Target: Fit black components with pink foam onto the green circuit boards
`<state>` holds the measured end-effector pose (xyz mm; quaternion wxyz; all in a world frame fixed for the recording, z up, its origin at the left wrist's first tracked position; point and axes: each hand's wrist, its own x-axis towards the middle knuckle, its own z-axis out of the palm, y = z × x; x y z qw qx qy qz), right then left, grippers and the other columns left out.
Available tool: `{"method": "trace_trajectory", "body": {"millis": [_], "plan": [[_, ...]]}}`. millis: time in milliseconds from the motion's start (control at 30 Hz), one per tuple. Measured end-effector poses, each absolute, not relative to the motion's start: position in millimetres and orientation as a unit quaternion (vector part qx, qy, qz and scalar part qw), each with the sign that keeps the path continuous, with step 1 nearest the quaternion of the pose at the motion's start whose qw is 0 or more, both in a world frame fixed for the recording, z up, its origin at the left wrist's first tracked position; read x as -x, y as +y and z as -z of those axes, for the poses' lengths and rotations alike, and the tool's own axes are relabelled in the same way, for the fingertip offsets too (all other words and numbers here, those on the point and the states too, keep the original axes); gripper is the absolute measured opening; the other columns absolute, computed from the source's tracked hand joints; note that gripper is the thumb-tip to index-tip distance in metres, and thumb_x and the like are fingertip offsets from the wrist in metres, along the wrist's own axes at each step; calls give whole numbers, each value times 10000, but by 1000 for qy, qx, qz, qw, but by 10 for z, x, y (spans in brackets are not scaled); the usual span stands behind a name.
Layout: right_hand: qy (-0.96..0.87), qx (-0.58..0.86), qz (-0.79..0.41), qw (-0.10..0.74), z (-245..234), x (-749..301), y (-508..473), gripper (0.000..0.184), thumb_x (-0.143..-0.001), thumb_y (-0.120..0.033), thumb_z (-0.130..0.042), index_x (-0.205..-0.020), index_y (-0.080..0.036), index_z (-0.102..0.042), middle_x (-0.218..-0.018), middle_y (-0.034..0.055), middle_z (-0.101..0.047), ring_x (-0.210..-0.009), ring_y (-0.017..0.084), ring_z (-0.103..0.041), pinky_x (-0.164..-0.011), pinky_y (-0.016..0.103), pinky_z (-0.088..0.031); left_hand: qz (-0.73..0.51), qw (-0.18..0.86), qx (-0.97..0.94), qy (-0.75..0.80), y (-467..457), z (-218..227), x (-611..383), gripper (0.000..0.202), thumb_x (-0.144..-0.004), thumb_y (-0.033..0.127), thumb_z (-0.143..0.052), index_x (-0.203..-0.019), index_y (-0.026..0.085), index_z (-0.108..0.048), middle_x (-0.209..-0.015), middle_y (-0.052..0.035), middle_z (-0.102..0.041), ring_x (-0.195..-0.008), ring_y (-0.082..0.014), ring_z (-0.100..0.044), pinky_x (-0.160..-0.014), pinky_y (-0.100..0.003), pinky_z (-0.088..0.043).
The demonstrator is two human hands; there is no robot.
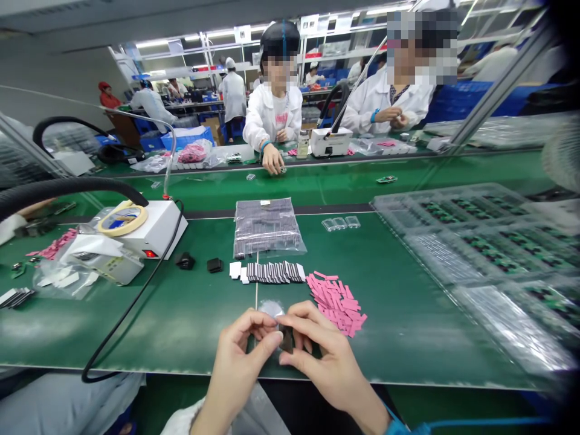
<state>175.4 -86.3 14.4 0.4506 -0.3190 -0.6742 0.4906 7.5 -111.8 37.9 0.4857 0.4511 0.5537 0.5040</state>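
Note:
Close to the table's front edge, my two hands meet over a small dark flat piece (286,338). My right hand (324,347) grips it between thumb and fingers. My left hand (242,347) is closed in a pinch, its thumb tip against the piece's left side. A clear round item (270,308) lies just behind my fingers, partly covered by them. Beyond it is a row of black-and-white strips (274,272). A loose heap of pink strips (338,302) lies to the right of my right hand.
A clear bag of dark strips (267,226) lies farther back. Trays with circuit boards (475,260) fill the right side. At left stand a white box (156,229) with a cable and a tape roll (122,219). Co-workers (274,109) sit across the green belt (326,184).

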Motion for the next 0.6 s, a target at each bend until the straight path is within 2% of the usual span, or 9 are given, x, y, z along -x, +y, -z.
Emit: {"method": "trace_trajectory", "body": {"millis": [600], "plan": [[-674,310,-507,440,-170,-1760,-851,378,-862,-359,-760,-1233,-381,-695,-1009,15,-591,-703,120,-538,-602,240,-480,-479,517,-442,555,-1089,-386,-22,109,-727,281,-768,-748,191,-711,-726,-9,-648,-717,-164,-573,-703,-269,-458]]}}
